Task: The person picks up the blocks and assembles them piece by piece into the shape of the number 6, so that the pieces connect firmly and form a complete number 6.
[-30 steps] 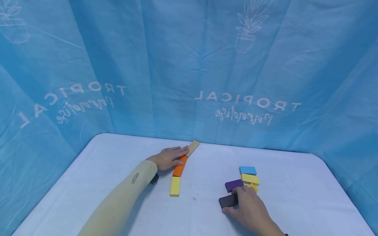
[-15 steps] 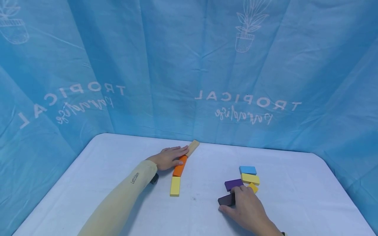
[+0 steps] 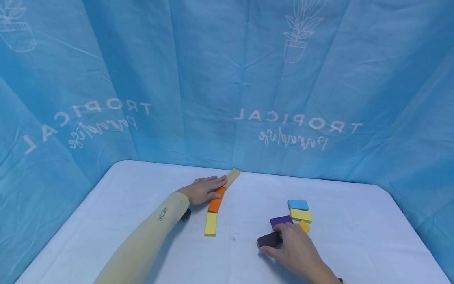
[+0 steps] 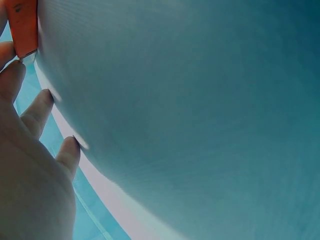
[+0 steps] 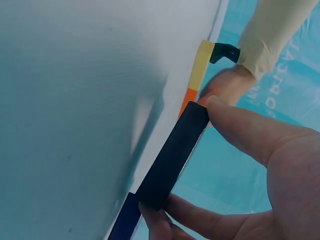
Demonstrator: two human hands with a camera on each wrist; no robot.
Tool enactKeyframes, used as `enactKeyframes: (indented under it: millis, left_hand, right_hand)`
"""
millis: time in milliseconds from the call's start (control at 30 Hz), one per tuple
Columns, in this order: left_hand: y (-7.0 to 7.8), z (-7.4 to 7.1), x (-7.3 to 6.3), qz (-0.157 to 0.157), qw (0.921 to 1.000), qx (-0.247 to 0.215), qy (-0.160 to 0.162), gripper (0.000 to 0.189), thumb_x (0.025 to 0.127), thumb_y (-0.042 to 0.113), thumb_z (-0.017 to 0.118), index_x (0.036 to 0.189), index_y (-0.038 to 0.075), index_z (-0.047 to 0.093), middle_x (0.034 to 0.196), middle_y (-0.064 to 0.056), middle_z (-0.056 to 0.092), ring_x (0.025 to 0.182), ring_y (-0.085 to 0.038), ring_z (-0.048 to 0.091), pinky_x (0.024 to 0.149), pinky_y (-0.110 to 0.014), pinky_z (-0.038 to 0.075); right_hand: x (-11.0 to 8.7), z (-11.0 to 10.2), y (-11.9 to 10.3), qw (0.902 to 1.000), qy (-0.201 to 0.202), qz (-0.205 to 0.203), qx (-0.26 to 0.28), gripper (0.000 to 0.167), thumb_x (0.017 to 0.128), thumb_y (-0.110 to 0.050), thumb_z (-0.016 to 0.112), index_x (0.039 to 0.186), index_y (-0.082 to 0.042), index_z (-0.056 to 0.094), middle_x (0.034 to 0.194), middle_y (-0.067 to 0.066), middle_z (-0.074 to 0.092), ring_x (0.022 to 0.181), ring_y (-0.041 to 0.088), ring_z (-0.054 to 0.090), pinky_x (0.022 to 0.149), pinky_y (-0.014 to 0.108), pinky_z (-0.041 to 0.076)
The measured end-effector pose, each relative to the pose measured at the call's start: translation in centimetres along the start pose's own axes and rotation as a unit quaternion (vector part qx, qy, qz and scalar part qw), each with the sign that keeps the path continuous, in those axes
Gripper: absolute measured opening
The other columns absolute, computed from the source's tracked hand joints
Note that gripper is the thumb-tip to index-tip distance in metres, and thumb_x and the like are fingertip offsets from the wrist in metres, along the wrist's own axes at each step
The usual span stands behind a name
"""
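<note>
My right hand (image 3: 298, 250) pinches a black rectangular block (image 3: 270, 239) between thumb and fingertips. In the right wrist view the thumb sits at one end of that black block (image 5: 172, 155) and the fingers at the other. Just beyond it lies a purple block (image 3: 281, 221), partly covered by the fingers. On the left, my left hand (image 3: 201, 191) rests with straight fingers on the orange block (image 3: 216, 201) and a plain wooden block (image 3: 232, 178). A yellow block (image 3: 210, 225) touches the orange one's near end, so the three form a bent line.
Right of the purple block lie a light blue block (image 3: 298, 204), a yellow block (image 3: 300, 215) and a smaller amber block (image 3: 304, 226), partly hidden by the right hand. A white cloth (image 3: 142, 177) covers the table. Blue printed curtain (image 3: 213, 79) hangs behind and at the sides.
My right hand has shifted slightly left with the black block, which now shows a shadow beneath it. The left hand and its line of blocks stay put.
</note>
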State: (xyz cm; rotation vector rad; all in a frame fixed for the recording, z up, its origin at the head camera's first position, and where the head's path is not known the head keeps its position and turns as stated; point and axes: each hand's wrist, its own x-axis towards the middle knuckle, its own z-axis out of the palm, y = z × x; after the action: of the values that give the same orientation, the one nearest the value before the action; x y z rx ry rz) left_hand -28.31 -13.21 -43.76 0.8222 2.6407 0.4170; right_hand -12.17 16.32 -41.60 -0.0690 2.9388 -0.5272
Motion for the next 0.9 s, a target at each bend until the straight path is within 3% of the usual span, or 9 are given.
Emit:
enactKeyframes:
  millis: [333, 667, 900]
  left_hand:
    - [0.1, -0.1, -0.2, -0.006, 1.0000, -0.005, 0.000, 0.064, 0.105, 0.044, 0.049, 0.161, 0.027, 0.025, 0.167, 0.010, 0.015, 0.154, -0.024, 0.016, 0.122, -0.053, 0.012]
    - [-0.1, 0.0, -0.1, -0.006, 1.0000, 0.003, 0.000, 0.064, 0.105, 0.046, 0.048, 0.161, 0.028, 0.024, 0.167, 0.011, 0.014, 0.154, -0.023, 0.015, 0.122, -0.053, 0.012]
    - [0.1, 0.0, -0.2, -0.005, 1.0000, 0.001, 0.002, 0.063, 0.105, 0.045, 0.049, 0.161, 0.028, 0.025, 0.167, 0.011, 0.015, 0.154, -0.023, 0.016, 0.122, -0.052, 0.012]
  right_hand:
    - [-0.1, 0.0, -1.4, 0.9999, 0.009, -0.011, 0.005, 0.069, 0.068, -0.057, 0.087, 0.116, -0.009, 0.073, 0.114, 0.007, 0.068, 0.107, 0.024, 0.058, 0.093, 0.050, 0.052]
    - [0.2, 0.1, -3.1, 0.9996, 0.002, -0.029, 0.000, 0.069, 0.071, -0.056, 0.087, 0.120, -0.010, 0.073, 0.121, 0.011, 0.066, 0.112, 0.027, 0.058, 0.093, 0.048, 0.054]
    - [0.2, 0.5, -3.9, 0.9978, -0.006, -0.066, 0.011, 0.068, 0.073, -0.053, 0.087, 0.123, -0.010, 0.071, 0.123, 0.012, 0.065, 0.112, 0.027, 0.058, 0.090, 0.047, 0.056]
